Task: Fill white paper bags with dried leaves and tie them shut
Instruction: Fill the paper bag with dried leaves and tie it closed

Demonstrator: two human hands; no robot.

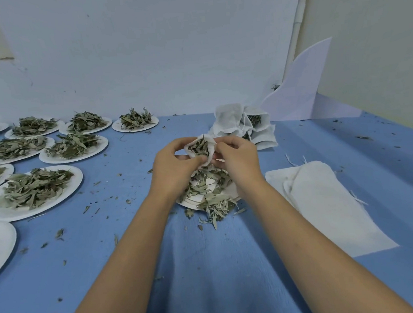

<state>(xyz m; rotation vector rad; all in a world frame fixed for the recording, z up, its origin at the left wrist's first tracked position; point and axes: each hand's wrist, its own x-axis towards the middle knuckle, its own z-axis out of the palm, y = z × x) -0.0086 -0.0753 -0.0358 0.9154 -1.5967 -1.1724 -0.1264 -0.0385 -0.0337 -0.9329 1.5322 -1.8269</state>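
Note:
A small white bag (pixel 205 141) stuffed with dried leaves is held up at the table's middle, its mouth open toward me. My left hand (pixel 176 163) grips the bag's left edge, fingers curled over the rim. My right hand (pixel 240 158) pinches the right edge. Under both hands lies a white paper plate (pixel 191 202) with loose dried leaves (pixel 213 195), some spilling over its near rim onto the blue cloth.
Several plates of leaves (pixel 37 187) fill the left side. A heap of filled white bags (pixel 245 126) stands behind my hands. Flat unfilled bags (pixel 327 201) lie at the right. Leaf crumbs dot the blue tablecloth (pixel 209 267). A white board (pixel 301 92) leans at the back.

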